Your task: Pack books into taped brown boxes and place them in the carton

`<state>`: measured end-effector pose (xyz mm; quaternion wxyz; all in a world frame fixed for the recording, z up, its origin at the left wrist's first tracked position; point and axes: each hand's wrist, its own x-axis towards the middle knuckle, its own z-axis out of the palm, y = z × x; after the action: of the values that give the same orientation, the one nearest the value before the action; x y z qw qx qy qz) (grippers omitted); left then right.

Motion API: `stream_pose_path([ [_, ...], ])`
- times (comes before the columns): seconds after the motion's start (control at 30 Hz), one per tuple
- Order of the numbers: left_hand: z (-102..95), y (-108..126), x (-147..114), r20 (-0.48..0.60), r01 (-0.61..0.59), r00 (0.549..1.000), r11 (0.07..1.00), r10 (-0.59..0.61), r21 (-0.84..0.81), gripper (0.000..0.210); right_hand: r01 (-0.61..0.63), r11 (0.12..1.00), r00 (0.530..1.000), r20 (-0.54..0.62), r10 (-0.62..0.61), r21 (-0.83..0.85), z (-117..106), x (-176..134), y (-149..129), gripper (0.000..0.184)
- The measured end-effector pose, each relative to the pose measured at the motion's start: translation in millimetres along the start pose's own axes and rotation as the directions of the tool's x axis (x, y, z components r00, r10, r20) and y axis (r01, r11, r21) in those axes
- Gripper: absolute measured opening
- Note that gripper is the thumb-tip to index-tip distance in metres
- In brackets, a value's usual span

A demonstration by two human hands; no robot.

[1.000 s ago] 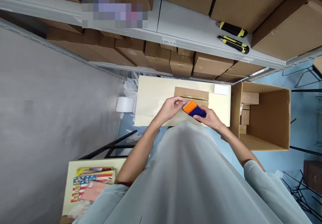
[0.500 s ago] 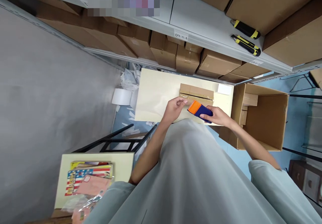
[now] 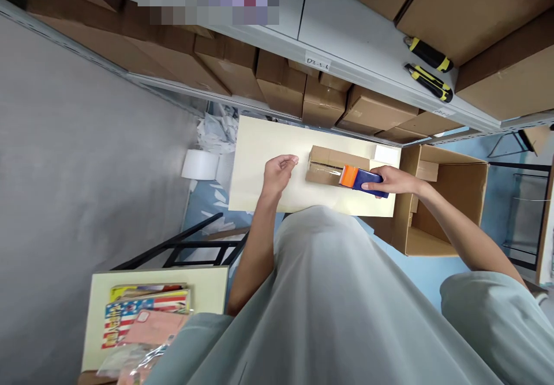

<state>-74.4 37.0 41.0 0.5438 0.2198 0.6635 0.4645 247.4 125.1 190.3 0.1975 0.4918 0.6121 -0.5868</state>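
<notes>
A narrow brown cardboard box (image 3: 340,157) lies on the cream tabletop (image 3: 253,165), with shiny clear tape along its near side. My right hand (image 3: 392,180) grips an orange and dark-blue tape dispenser (image 3: 367,182) by its blue body. The orange end points left, against or just over the near right part of the box; whether it touches cannot be told. To the left of the box, apart from it, my left hand (image 3: 277,174) is raised with thumb and fingers pinched together. Anything between those fingertips is too small to make out.
At right stands an open carton (image 3: 450,200) with small boxes inside. A white box (image 3: 386,154) sits at the table's back right. Shelves of cartons (image 3: 324,103) run behind, with two utility knives (image 3: 428,54) above. Magazines (image 3: 147,310) lie on a side table, lower left.
My right hand has moved right with the tape dispenser, which now lies more level. My left hand has drawn away from the box to the left.
</notes>
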Motion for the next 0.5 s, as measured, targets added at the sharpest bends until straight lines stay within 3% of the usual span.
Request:
stream_pose_path([
  [0.23,12.6,-14.9,18.2,-0.018,0.121,0.992,0.992,-0.122,-0.028,0.037,-0.021,0.999,0.998,0.056,0.018,0.044,-22.5,35.0,8.3,0.069],
  [0.5,13.4,-30.9,31.4,-0.043,0.192,0.980,0.981,-0.193,-0.026,0.034,-0.058,0.997,0.995,0.079,0.061,-0.042,-32.4,62.6,11.8,0.073],
])
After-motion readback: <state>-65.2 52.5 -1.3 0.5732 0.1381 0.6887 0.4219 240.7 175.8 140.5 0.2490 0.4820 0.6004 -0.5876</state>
